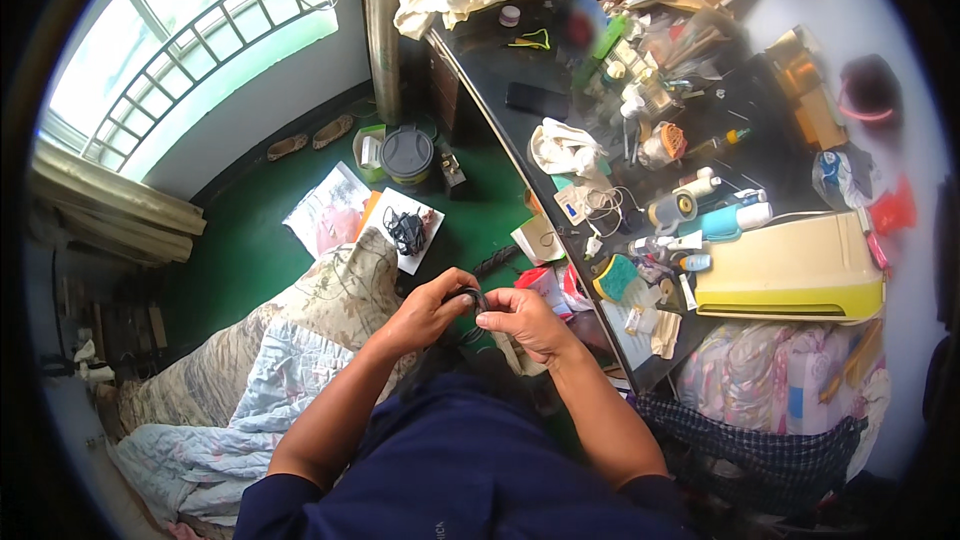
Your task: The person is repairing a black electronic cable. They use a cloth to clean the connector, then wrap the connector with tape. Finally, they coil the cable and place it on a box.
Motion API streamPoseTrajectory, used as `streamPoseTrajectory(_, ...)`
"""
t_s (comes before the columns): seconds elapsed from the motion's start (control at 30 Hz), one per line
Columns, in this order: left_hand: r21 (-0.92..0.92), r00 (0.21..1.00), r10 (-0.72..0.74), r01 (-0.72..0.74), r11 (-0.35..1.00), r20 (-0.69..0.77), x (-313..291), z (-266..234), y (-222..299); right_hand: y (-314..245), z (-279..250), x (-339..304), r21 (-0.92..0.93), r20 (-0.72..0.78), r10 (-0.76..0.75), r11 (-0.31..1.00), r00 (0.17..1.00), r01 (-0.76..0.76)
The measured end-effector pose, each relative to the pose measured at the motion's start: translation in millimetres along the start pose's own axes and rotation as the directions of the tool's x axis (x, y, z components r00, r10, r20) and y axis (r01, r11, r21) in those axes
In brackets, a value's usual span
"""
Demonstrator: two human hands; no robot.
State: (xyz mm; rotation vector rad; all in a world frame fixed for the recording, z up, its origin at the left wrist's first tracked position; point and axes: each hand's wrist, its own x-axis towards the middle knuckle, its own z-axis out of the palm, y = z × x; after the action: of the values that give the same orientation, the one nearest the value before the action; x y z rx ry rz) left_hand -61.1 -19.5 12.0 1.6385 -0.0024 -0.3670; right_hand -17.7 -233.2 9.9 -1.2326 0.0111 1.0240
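In the head view, your left hand (pixel 425 315) and right hand (pixel 525 325) meet just left of the cluttered counter (pixel 520 130), each grip clenched on the dark coiled cord (pixel 470 298), which bridges both sets of fingertips above your lap.

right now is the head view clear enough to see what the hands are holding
Head view: daylight from the window blows out the upper left; fisheye bends the desk edge; left hand and right hand are sharp, pinching a small dark ring-like object, too small to identify.
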Motion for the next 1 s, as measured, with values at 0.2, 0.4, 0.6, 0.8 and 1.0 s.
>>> streamPoseTrajectory(0.2,-0.070,1.000,0.024,-0.024,0.997,-0.013,0.1,6.7,-6.8,8.0,-2.0,-0.3,0.100,0.019,0.004,0.995,1.000,-0.006)
streamPoseTrajectory(0.4,-0.033,0.998,0.012,-0.014,0.999,-0.054,1.4,12.2,-4.2,7.0,-1.8,-4.3,0.034,-0.009,-0.015,0.999,1.000,0.015)
streamPoseTrajectory(0.6,0.151,0.965,0.199,-0.174,0.973,-0.172,3.0,17.3,-13.6,1.0,4.2,-7.7,-0.194,-0.083,-0.066,0.980,0.994,0.049)
streamPoseTrajectory(0.8,0.272,0.932,0.275,-0.208,0.940,-0.237,3.8,19.2,-13.1,10.1,7.4,-3.5,-0.181,-0.141,-0.130,0.978,0.981,0.104)
streamPoseTrajectory(1.0,-0.073,0.993,0.053,-0.061,0.995,-0.109,6.0,17.1,-7.1,19.8,-9.3,1.2,0.295,-0.076,-0.112,0.947,0.991,0.130)
